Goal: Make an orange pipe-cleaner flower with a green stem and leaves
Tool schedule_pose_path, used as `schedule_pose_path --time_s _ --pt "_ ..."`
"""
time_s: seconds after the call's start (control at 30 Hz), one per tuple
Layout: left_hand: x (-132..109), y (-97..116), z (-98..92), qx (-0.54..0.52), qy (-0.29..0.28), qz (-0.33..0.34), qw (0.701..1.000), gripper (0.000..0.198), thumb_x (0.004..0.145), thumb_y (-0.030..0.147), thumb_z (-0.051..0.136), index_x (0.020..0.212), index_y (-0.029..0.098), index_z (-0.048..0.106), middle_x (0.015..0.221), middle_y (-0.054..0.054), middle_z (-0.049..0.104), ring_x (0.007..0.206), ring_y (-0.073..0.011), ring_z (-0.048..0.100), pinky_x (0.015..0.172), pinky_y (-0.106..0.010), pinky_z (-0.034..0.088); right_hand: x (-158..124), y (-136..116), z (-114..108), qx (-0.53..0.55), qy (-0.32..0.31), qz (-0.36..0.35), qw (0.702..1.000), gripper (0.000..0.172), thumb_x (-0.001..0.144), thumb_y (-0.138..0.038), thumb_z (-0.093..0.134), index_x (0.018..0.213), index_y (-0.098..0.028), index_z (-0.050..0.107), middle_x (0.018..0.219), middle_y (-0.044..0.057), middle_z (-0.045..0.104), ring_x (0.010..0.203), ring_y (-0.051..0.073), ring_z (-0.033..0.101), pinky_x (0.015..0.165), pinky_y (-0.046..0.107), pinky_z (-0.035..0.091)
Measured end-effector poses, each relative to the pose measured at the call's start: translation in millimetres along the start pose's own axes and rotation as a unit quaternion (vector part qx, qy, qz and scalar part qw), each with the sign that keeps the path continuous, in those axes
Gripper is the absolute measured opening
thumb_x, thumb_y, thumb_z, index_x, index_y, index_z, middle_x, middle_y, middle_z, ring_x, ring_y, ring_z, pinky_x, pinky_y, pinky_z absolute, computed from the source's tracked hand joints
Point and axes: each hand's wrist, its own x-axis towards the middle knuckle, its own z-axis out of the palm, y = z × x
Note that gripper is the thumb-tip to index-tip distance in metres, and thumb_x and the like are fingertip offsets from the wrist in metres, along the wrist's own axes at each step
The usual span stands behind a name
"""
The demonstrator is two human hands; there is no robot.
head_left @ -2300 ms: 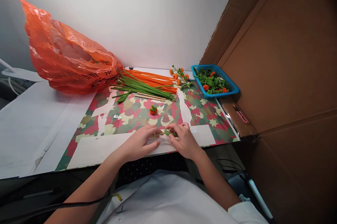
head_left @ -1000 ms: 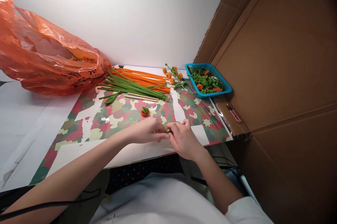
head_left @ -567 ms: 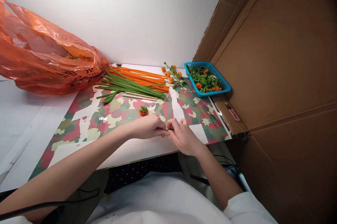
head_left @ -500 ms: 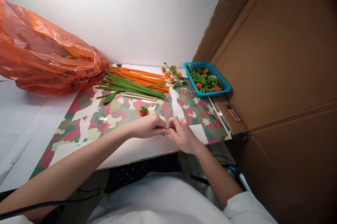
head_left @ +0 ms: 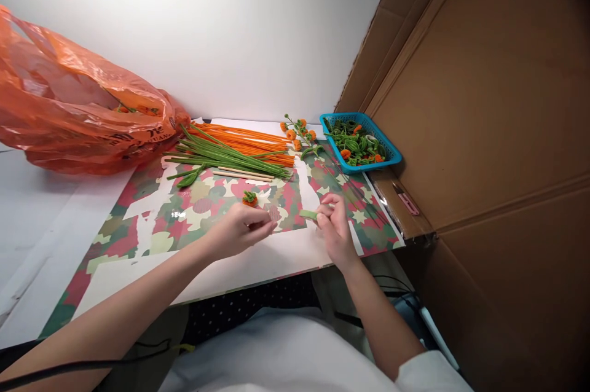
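In the head view, my right hand (head_left: 338, 233) pinches a short, flat, light green strip (head_left: 308, 214), which looks like floral tape. The strip's free end points left, toward my other hand. My left hand (head_left: 239, 231) is closed, thumb against fingers, over the near part of the mat; whatever may be in that pinch is too small to make out. Just beyond it sits a small orange flower head (head_left: 249, 198) with a green top. A gap separates my two hands.
Green pipe cleaners (head_left: 230, 155) and orange pipe cleaners (head_left: 244, 139) lie behind thin wooden sticks (head_left: 242, 176). Farther right are an orange flower spray (head_left: 299, 133), a blue basket (head_left: 395, 157) of green pieces and a pink cutter (head_left: 408, 203). An orange plastic bag (head_left: 83, 115) stands left; cardboard (head_left: 498, 103) walls the right.
My hands, together before, have moved apart, left hand leftward and right hand rightward. The light green strip now shows plainly in my right fingers. The camera view has shifted slightly.
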Motion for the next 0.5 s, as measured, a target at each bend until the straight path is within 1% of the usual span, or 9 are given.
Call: schedule_pose_path --time_s 0.07,0.1,0.13,0.2,0.27,0.33,0.37,0.43,0.5 --pt "-3 -2 -0.1 -0.081 0.024 -0.085 0.993 0.040 0.090 0.040 0.051 0.057 0.018 0.054 0.045 0.003 0.048 0.044 -0.0095 0.046 0.045 -0.020 0.036 5 2 -6 -0.144 -0.015 -0.050 0.988 0.017 0.091 -0.024 0.040 0.108 -0.025 0.042 0.079 -0.001 0.055 0.070 0.016 0.055 0.073 0.032 0.040" --pt "-3 -3 1.2 -0.123 0.039 -0.119 0.985 0.042 0.090 0.045 0.051 0.059 0.018 0.058 0.049 0.001 0.055 0.050 -0.0118 0.054 0.049 -0.021 0.042 9 5 -8 -0.225 -0.016 -0.074 0.971 0.020 0.091 -0.022 0.040 0.110 -0.024 0.046 0.089 0.003 0.062 0.082 0.019 0.059 0.081 0.036 0.039" --pt "-4 -4 3.1 -0.154 0.053 -0.137 0.977 0.045 0.090 0.049 0.049 0.060 0.017 0.060 0.055 -0.002 0.061 0.058 -0.0148 0.060 0.055 -0.023 0.048 12 9 -8 -0.299 -0.021 -0.086 0.950 0.022 0.091 -0.021 0.041 0.111 -0.023 0.049 0.097 0.006 0.065 0.092 0.022 0.060 0.087 0.041 0.036" --pt "-6 -4 7.0 -0.219 0.081 -0.165 0.958 0.049 0.090 0.056 0.045 0.071 0.017 0.067 0.074 -0.007 0.071 0.074 -0.0203 0.067 0.067 -0.031 0.055 18 19 -8 -0.395 -0.051 -0.088 0.913 0.022 0.092 -0.019 0.043 0.109 -0.022 0.056 0.101 0.009 0.069 0.098 0.026 0.059 0.089 0.044 0.033" --pt "-10 -4 9.5 -0.281 0.098 -0.180 0.938 0.051 0.091 0.059 0.042 0.088 0.017 0.072 0.096 -0.011 0.073 0.092 -0.0250 0.067 0.084 -0.039 0.054 23 26 -8 -0.429 -0.057 -0.082 0.898 0.022 0.092 -0.017 0.045 0.105 -0.021 0.061 0.105 0.009 0.071 0.101 0.027 0.059 0.090 0.045 0.033" --pt "-17 -3 10.1 -0.298 0.111 -0.164 0.934 0.051 0.092 0.058 0.038 0.104 0.021 0.072 0.118 -0.011 0.069 0.113 -0.0291 0.060 0.098 -0.045 0.047 26 26 -7 -0.422 -0.031 -0.078 0.903 0.018 0.089 -0.016 0.051 0.098 -0.021 0.065 0.110 0.010 0.070 0.105 0.028 0.057 0.092 0.046 0.033" --pt "-21 -2 10.1 -0.288 0.118 -0.151 0.938 0.050 0.094 0.056 0.037 0.110 0.024 0.070 0.127 -0.010 0.064 0.123 -0.0303 0.053 0.102 -0.047 0.043 27 22 -6 -0.399 -0.014 -0.080 0.913 0.015 0.087 -0.017 0.054 0.095 -0.020 0.067 0.112 0.010 0.069 0.107 0.029 0.056 0.093 0.046 0.034" --pt "-30 0 10.7 -0.231 0.127 -0.117 0.957 0.047 0.096 0.052 0.033 0.120 0.029 0.066 0.142 -0.006 0.053 0.136 -0.0312 0.038 0.109 -0.050 0.034 27 7 0 -0.297 -0.002 -0.096 0.950 0.011 0.085 -0.024 0.060 0.093 -0.020 0.068 0.112 0.010 0.068 0.108 0.028 0.056 0.094 0.045 0.038" --pt "-38 2 12.6 -0.135 0.129 -0.080 0.979 0.043 0.097 0.049 0.035 0.131 0.034 0.057 0.152 -0.003 0.039 0.141 -0.0305 0.028 0.114 -0.051 0.025 26 -11 12 -0.132 -0.083 -0.103 0.982 0.015 0.087 -0.032 0.061 0.096 -0.022 0.068 0.109 0.007 0.069 0.108 0.024 0.059 0.096 0.040 0.042"
